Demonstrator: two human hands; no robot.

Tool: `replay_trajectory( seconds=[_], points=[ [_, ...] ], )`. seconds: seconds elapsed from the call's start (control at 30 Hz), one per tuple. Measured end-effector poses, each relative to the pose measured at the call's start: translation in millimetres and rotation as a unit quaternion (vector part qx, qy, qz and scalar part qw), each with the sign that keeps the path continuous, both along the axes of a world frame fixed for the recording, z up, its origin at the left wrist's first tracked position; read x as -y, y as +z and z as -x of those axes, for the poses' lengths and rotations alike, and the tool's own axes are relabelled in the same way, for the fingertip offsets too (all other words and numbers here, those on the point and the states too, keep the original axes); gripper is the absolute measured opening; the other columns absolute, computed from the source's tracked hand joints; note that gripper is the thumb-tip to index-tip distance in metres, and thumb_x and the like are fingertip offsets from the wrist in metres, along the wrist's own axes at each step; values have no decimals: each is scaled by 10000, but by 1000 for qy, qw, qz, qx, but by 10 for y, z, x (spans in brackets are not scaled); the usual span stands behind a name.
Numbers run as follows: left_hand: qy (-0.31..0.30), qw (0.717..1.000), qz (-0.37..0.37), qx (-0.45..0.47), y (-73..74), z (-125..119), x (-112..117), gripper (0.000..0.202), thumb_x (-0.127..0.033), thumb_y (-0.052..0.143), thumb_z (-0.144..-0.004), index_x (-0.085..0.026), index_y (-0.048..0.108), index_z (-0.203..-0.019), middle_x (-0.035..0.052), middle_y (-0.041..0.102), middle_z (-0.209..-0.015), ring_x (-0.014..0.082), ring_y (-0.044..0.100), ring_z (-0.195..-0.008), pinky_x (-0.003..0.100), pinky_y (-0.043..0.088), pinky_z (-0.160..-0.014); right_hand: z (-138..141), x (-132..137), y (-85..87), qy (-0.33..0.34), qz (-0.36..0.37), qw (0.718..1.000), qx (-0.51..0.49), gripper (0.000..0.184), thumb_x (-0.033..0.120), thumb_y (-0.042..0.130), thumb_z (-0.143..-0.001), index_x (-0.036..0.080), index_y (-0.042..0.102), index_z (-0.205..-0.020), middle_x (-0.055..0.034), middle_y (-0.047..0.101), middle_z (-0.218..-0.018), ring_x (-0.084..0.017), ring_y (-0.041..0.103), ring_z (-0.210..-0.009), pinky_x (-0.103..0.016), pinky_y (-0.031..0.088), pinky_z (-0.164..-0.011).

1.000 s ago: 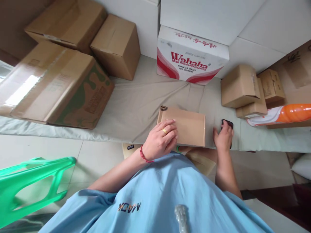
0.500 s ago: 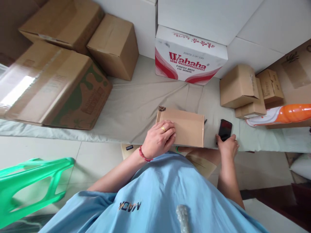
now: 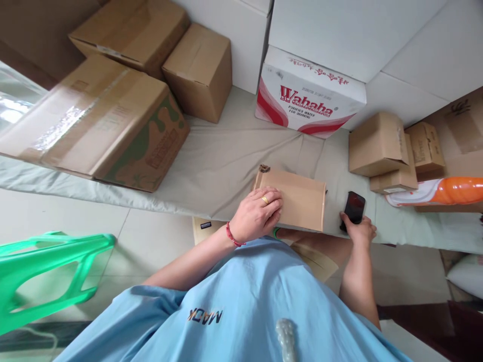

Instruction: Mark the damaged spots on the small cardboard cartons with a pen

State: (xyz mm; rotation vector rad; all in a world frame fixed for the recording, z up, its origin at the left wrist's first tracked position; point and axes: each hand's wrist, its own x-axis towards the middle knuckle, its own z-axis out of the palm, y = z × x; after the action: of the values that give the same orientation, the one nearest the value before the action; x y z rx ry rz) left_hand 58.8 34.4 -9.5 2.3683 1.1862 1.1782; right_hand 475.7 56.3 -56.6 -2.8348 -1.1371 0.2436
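Observation:
A small flat brown cardboard box (image 3: 302, 198) lies on the cloth-covered surface (image 3: 226, 161) at its near edge. My left hand (image 3: 258, 213), with a gold ring and a red wrist cord, rests fingers-down on the box's near left corner. To the right of the box lies a black phone (image 3: 354, 207). My right hand (image 3: 360, 231) curls around the phone's near end, thumb and fingers touching it.
Large taped cardboard boxes (image 3: 105, 120) stand at the back left. A white and red "Wahaha" carton (image 3: 309, 95) is at the back centre. Small brown boxes (image 3: 392, 151) and an orange and white package (image 3: 445, 188) are at the right. A green plastic stool (image 3: 45, 271) stands on the tiled floor at the left.
My right hand slid back from covering the phone to its near end, leaving the phone's face showing. My left hand stayed on the box. The view shifted a little.

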Motion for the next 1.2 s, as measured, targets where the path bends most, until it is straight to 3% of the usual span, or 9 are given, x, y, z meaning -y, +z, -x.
replay_trajectory(
  seconds=[0.2,0.3,0.43,0.5,0.57,0.63,0.73,0.9,1.2],
  points=[
    [10,1000,1,-3,-7,-13,2,168,-192,588,-1054,-214,712,-1166,87,814,-1249,261,749,-1254,431,592,-1107,94,-9,-33,-11,-23,1000,6,956,628,782,-732,-33,591,-1396,-406,573,-1435,-522,445,-1480,-633,338,-1271],
    [11,1000,5,-4,-6,-18,3,165,-199,585,-1057,-222,713,-1158,82,813,-1239,254,746,-1250,429,592,-1115,132,24,28,-1,-45,999,3,965,578,818,-684,-49,579,-1378,-415,585,-1382,-536,474,-1448,-632,420,-1211],
    [11,1000,-13,17,-8,-15,10,143,-193,603,-1044,-211,697,-1150,96,803,-1217,265,743,-1241,441,606,-1105,316,118,301,40,-101,994,-29,750,615,824,-657,82,679,-1163,-287,697,-1191,-467,619,-1284,-566,545,-1076],
    [12,999,-20,49,-6,-2,23,138,-184,615,-1034,-208,684,-1151,107,786,-1205,271,728,-1269,443,616,-1097,562,197,515,75,-182,977,-82,699,663,826,-657,142,684,-1100,-190,728,-1107,-382,698,-1110,-532,576,-1011],
    [20,995,-23,93,0,19,42,143,-178,625,-1026,-207,672,-1157,122,757,-1217,281,697,-1325,453,616,-1106,919,287,742,124,-262,943,-164,741,682,823,-707,179,654,-1224,-139,724,-1207,-282,726,-990,-477,596,-954],
    [46,990,-17,132,7,45,70,159,-190,629,-1025,-211,666,-1178,132,724,-1250,295,663,-1372,489,604,-1130,1337,357,939,184,-281,907,-253,749,651,840,-755,209,611,-1316,-106,722,-1225,-231,730,-904,-420,605,-875],
    [99,983,8,152,9,90,127,184,-237,631,-1037,-231,662,-1219,131,692,-1294,311,641,-1381,546,584,-1153,1926,380,1113,272,-290,877,-269,754,598,873,-758,230,576,-1346,-88,683,-1191,-248,701,-976,-443,615,-895],
    [137,981,41,133,-24,171,255,242,-309,638,-1045,-243,634,-1279,139,660,-1340,327,630,-1381,588,557,-1187,2512,290,1087,400,-309,833,-226,689,526,857,-776,242,538,-1317,-93,582,-1211,-298,633,-1129,-534,610,-1003],
    [147,980,67,118,-89,193,362,276,-202,597,-1022,-224,582,-1296,163,607,-1388,295,659,-1311,505,622,-1082,2684,265,913,398,-285,844,-220,756,514,868,-787,226,482,-1369,-136,549,-1293,-338,625,-1184,-565,618,-983]
  ],
)
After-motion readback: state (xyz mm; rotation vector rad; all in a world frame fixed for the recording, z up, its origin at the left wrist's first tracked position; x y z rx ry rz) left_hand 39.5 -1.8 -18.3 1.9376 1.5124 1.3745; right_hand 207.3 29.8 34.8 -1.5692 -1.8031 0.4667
